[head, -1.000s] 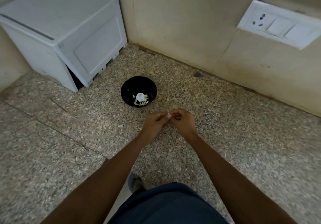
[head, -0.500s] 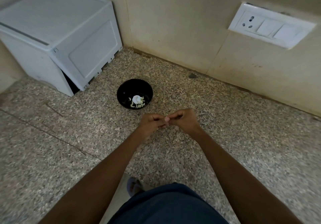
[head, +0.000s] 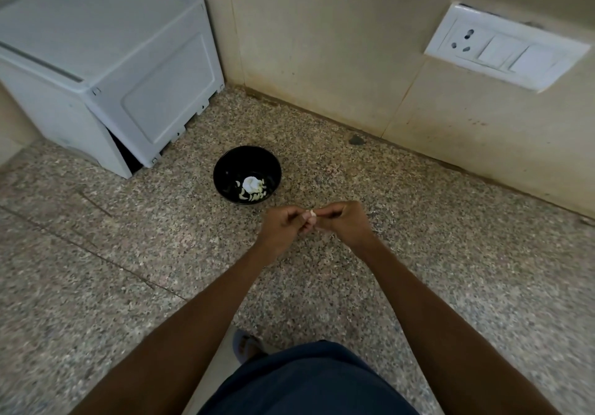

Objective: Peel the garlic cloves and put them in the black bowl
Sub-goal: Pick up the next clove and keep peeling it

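Observation:
A black bowl [head: 225, 170] stands on the speckled stone counter [head: 418, 253], holding several pale peeled cloves and a white garlic piece [head: 251, 183]. Just in front of it and to the right, my left hand [head: 283, 228] and my right hand [head: 346, 223] meet fingertip to fingertip above the counter. A small pale garlic clove [head: 311, 213] is pinched between the fingers of both hands. Most of the clove is hidden by my fingers.
A white plastic box [head: 106, 60] sits at the back left against the tiled wall. A white socket and switch plate [head: 505, 49] is mounted on the wall at the right. A small dark chip [head: 355, 140] lies by the wall's base.
My hands stay joined on the clove, with the fingers shifting slightly. The view has drifted a little, so the bowl and hands sit slightly differently in frame.

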